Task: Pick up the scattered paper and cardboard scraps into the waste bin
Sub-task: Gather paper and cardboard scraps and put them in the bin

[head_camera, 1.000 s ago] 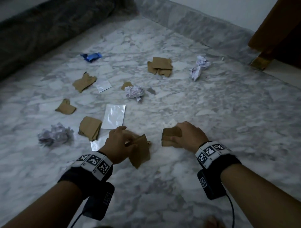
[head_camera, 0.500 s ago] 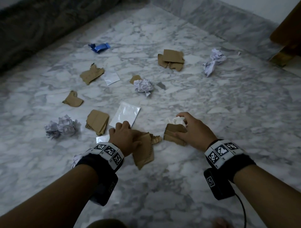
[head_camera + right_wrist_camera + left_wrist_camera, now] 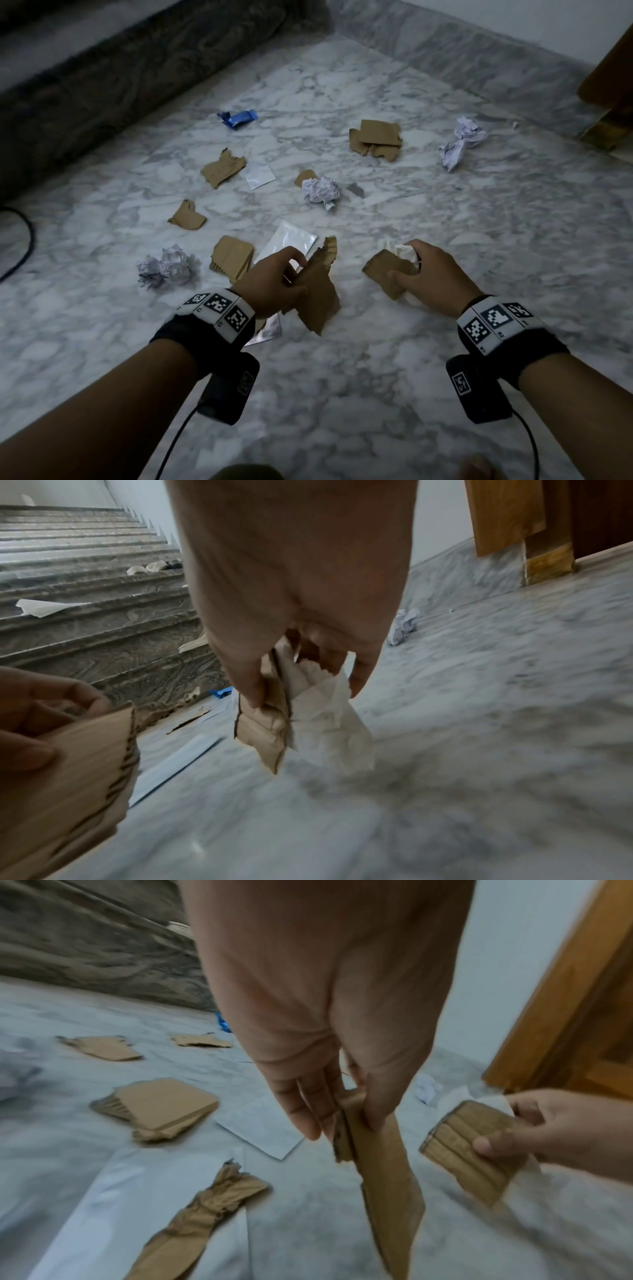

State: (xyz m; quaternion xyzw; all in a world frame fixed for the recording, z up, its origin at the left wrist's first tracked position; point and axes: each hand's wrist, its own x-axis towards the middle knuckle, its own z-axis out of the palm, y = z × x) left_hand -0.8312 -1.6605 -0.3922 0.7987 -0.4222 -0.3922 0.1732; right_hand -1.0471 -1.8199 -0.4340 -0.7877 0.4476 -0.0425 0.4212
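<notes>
My left hand [image 3: 274,284] pinches a large torn cardboard piece [image 3: 318,294] between thumb and fingers [image 3: 308,1112], and the piece [image 3: 387,1191] hangs edge-down above the marble floor. My right hand [image 3: 431,274] grips a smaller cardboard scrap [image 3: 387,274] together with a white crumpled paper [image 3: 404,251]; both the scrap [image 3: 263,729] and the paper [image 3: 329,729] hang from its curled fingers. Other cardboard scraps [image 3: 233,260] and paper balls [image 3: 168,267] lie scattered on the floor ahead. No waste bin is in view.
A marble stair step [image 3: 102,78] runs along the far left and a wooden door frame [image 3: 609,113] stands at the far right. A blue wrapper [image 3: 238,118], shiny white sheets [image 3: 291,240] and a black cable [image 3: 20,246] lie on the floor.
Both hands have risen off the floor with their scraps. My right hand has added the white paper to its cardboard piece. The view has pulled back and tilted.
</notes>
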